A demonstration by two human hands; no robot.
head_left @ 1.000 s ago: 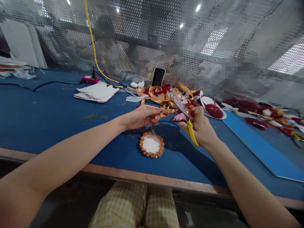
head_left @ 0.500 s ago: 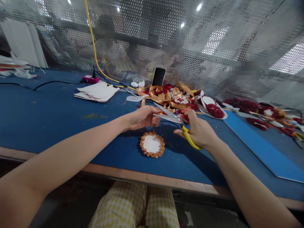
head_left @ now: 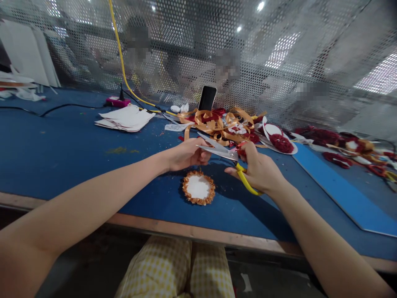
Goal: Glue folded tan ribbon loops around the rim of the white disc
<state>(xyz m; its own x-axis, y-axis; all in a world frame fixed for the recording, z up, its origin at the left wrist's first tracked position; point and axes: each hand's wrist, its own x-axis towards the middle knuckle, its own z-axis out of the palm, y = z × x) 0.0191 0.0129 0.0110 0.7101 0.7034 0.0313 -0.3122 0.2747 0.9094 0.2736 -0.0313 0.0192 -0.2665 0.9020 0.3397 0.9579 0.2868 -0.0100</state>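
My right hand (head_left: 259, 169) grips a pair of scissors (head_left: 218, 151) with silver blades and a yellow handle loop. Red shows at the other loop, by my fingers. The blades point left, a little apart, and cross in front of the fingertips of my left hand (head_left: 189, 154). That hand is closed with its fingers curled in; what it pinches, if anything, is hidden behind fingers and blades. Just below both hands, a round piece (head_left: 198, 187) with a white centre and a ruffled orange-brown rim lies flat on the blue table (head_left: 149, 194).
Behind my hands is a heap of orange and dark red ribbon (head_left: 217, 124), with a phone (head_left: 207, 98) leaning upright. White sheets (head_left: 125, 119) and a pink power socket (head_left: 118, 102) lie left. A bright blue board (head_left: 338, 186) lies right. Perforated metal (head_left: 186, 49) closes the back.
The scissors have shifted slightly left, further across my left fingertips, and the gap between the blades looks a little narrower. The round piece stays in place.
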